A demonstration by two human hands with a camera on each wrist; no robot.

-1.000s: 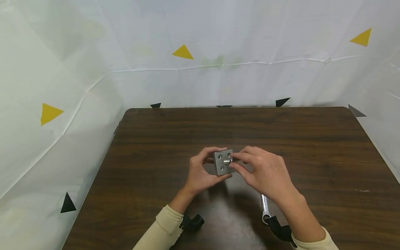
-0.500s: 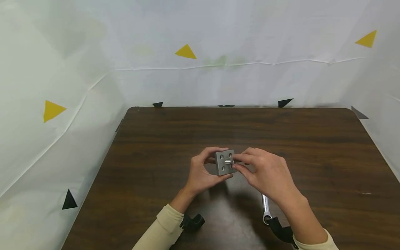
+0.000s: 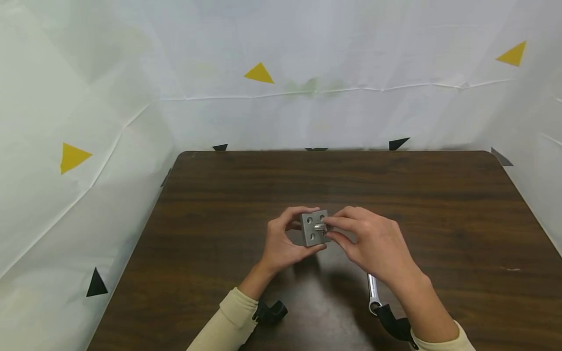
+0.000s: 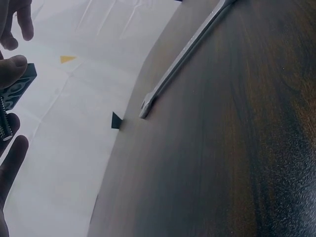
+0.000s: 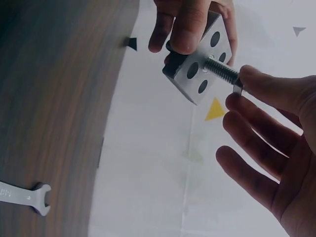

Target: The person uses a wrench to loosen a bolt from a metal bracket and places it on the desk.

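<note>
A small grey metal block (image 3: pixel 312 229) with several round holes is held above the dark wooden table (image 3: pixel 219 204) by my left hand (image 3: pixel 277 247), thumb below and fingers on top. A threaded silver bolt (image 3: pixel 319 226) sticks out of the block's middle hole. My right hand (image 3: pixel 373 243) pinches the bolt's head between thumb and index finger. In the right wrist view the block (image 5: pixel 197 74) is tilted, and the bolt (image 5: pixel 222 70) shows bare thread between the block and my fingertips (image 5: pixel 261 84). The left wrist view catches only the block's edge (image 4: pixel 19 89).
A silver open-end wrench (image 3: pixel 372 291) lies on the table under my right forearm; it also shows as the wrench (image 4: pixel 182 54) and the wrench (image 5: pixel 27 196). White sheeting with yellow and black triangles walls the table's left, far and right sides.
My right fingertips have shifted slightly on the bolt. The block and left hand stay in nearly the same place.
</note>
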